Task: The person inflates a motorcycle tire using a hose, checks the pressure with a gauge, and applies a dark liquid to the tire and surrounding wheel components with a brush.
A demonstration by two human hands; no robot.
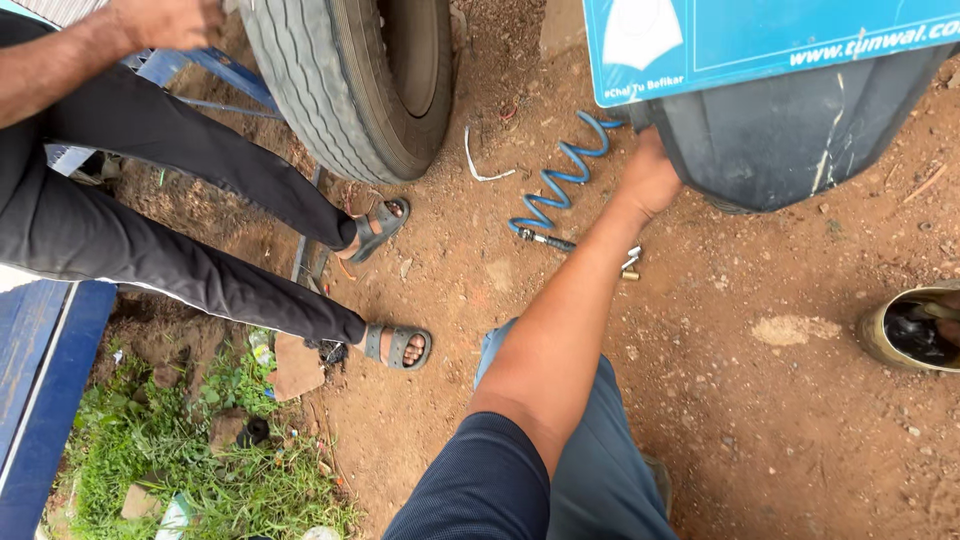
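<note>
My right hand [648,180] reaches up and to the right and grips the lower left edge of a black mudguard [790,130]; its fingertips are hidden behind that edge. A blue coiled air hose [560,180] lies on the dirt just left of the hand, and its metal end fitting [545,240] points left. Small metal pieces [630,262] lie on the ground under my forearm. My left hand is out of view.
A large worn tyre [350,80] stands at the top. Another person in black trousers and sandals [400,345] sits at left, one hand [170,20] on the tyre. A blue board [760,40] is above the mudguard, a muddy boot [915,330] at right, grass [200,450] at lower left.
</note>
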